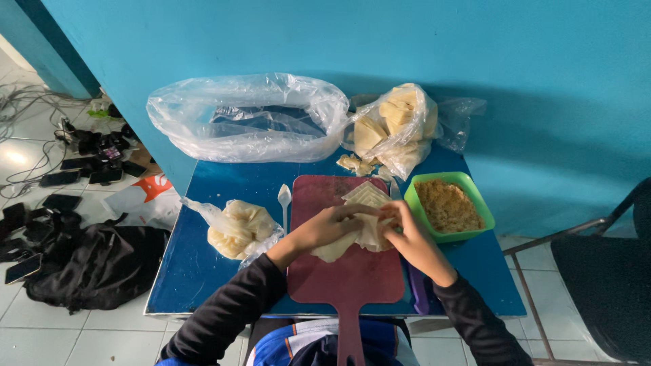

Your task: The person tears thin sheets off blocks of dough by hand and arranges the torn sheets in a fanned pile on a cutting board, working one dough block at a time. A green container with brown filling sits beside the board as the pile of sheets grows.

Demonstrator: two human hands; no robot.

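Together, left hand (325, 227) and right hand (407, 234) pinch a pale wrapper (363, 234) over the maroon board (346, 274) on a blue table (196, 264).

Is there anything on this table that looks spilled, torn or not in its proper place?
A few loose wrapper scraps lie on the blue table, fallen out of the open bag of wrappers. The green tub of filling sits level. Both hands, left hand and right hand, fold a wrapper.

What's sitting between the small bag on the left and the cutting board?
In the head view, a white plastic spoon lies on the blue table between the small bag and the cutting board.
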